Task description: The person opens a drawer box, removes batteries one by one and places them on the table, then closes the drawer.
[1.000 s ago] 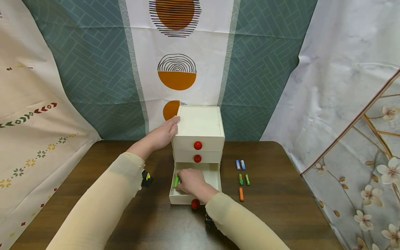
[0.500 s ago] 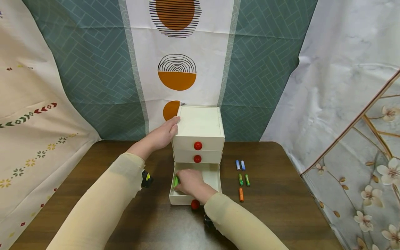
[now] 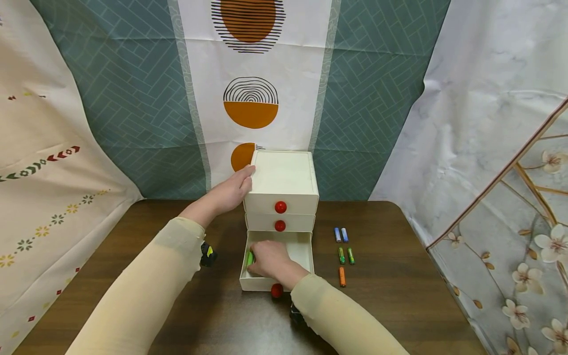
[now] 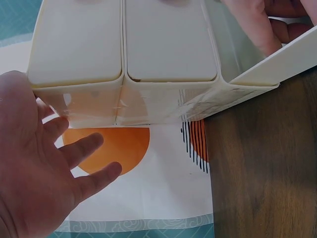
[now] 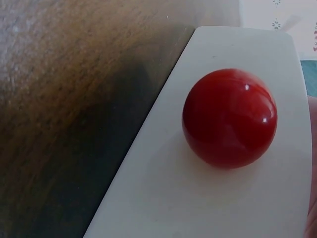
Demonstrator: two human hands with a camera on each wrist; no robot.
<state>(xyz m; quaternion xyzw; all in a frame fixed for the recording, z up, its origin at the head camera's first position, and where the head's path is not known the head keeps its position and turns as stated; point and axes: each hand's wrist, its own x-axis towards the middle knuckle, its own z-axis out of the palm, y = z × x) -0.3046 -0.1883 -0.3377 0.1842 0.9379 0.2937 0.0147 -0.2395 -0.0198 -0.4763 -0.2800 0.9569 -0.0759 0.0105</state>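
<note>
A white drawer cabinet [image 3: 286, 172] with round red knobs stands on the table, its bottom drawer [image 3: 301, 246] pulled out. My left hand [image 3: 228, 192] rests against the cabinet's upper left side; the left wrist view shows its fingers [image 4: 81, 148] spread and fairly straight beside the side wall. Inside the open drawer, my right hand [image 3: 268, 259] reaches down with curled fingers at a slim green thing [image 3: 250, 258] by the left wall. Most of that thing is hidden by the hand. In the right wrist view the drawer's red knob [image 5: 229, 118] fills the middle.
On the brown table [image 3: 377, 305] right of the cabinet lie two blue batteries [image 3: 341, 234], two green batteries [image 3: 346, 255] and an orange battery [image 3: 342, 277]. A patterned cloth [image 3: 377, 98] hangs behind the cabinet. Two closed drawers [image 3: 297, 223] sit above the open one.
My right hand shifts very slightly within the drawer, staying at the green thing. The left hand, the cabinet and the batteries on the table keep their places.
</note>
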